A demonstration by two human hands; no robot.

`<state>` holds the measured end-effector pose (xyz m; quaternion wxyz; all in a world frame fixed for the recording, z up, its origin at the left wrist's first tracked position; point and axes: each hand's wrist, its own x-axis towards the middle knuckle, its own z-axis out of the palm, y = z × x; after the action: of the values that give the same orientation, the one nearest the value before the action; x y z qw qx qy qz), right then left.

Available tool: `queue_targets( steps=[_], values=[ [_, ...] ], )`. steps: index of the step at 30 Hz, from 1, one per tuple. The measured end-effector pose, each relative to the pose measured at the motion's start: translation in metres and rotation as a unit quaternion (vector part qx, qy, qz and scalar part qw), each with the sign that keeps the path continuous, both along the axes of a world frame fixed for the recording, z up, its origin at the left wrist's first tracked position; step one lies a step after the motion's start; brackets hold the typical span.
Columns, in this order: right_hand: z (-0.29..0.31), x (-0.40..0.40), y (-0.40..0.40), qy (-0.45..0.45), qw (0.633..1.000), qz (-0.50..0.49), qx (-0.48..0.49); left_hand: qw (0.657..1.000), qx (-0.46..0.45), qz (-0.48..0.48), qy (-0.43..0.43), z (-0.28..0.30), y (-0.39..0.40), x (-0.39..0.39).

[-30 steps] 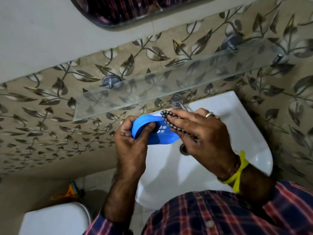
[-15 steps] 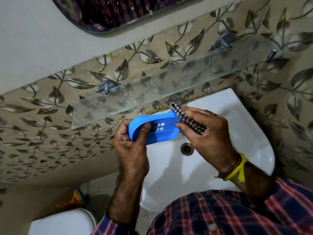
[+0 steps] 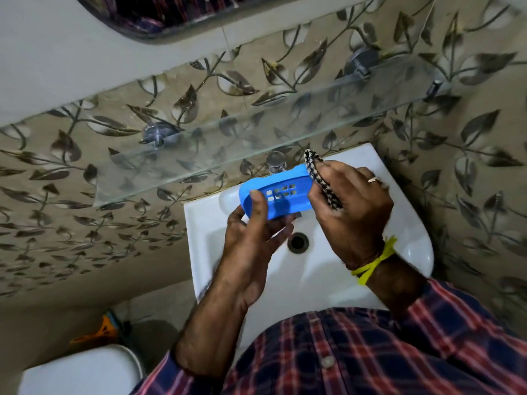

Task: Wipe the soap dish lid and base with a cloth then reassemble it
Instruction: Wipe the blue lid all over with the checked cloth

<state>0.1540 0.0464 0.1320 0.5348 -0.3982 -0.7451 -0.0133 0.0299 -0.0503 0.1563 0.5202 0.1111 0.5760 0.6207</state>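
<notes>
Over the white sink (image 3: 336, 283), the left hand (image 3: 251, 240) grips the blue soap dish base (image 3: 281, 196) at its left end, thumb pressed inside by the drain slots. The right hand (image 3: 352, 208) pinches a checked cloth (image 3: 320, 181) against the base's right end. A second ago the cloth lay across the slotted middle, covering much of the piece; since then it has slid out to the far right rim and the base has tipped so its open inside faces up. That suggests the inside wipe of this piece is nearly through. No lid shows anywhere, so reassembly looks some way off. A glass shelf (image 3: 256, 143) hangs above the sink's back edge.
</notes>
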Motion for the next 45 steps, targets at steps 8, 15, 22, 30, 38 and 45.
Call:
queue_targets(
  steps=[8,15,22,30,38,45],
  values=[
    [-0.004,0.009,-0.018,-0.042,0.986,0.154,0.056,0.99,0.049,0.1,-0.087,0.001,0.025,-0.005],
    [-0.006,0.022,-0.016,-0.037,0.967,0.253,0.017,0.972,0.143,0.079,-0.169,-0.01,0.019,-0.022],
    [0.037,0.011,-0.012,0.014,0.953,0.243,-0.181,0.981,0.159,-0.005,-0.115,-0.012,0.018,-0.016],
    [0.056,-0.01,-0.018,-0.166,0.952,0.207,-0.154,0.983,0.158,-0.067,-0.061,-0.017,0.014,-0.002],
    [0.048,0.0,-0.029,-0.17,0.946,0.233,-0.148,0.989,0.132,-0.059,-0.039,-0.017,0.018,0.009],
    [0.047,-0.003,-0.028,-0.166,0.946,0.225,-0.165,0.991,0.111,-0.068,-0.035,-0.017,0.018,0.008]
  ],
)
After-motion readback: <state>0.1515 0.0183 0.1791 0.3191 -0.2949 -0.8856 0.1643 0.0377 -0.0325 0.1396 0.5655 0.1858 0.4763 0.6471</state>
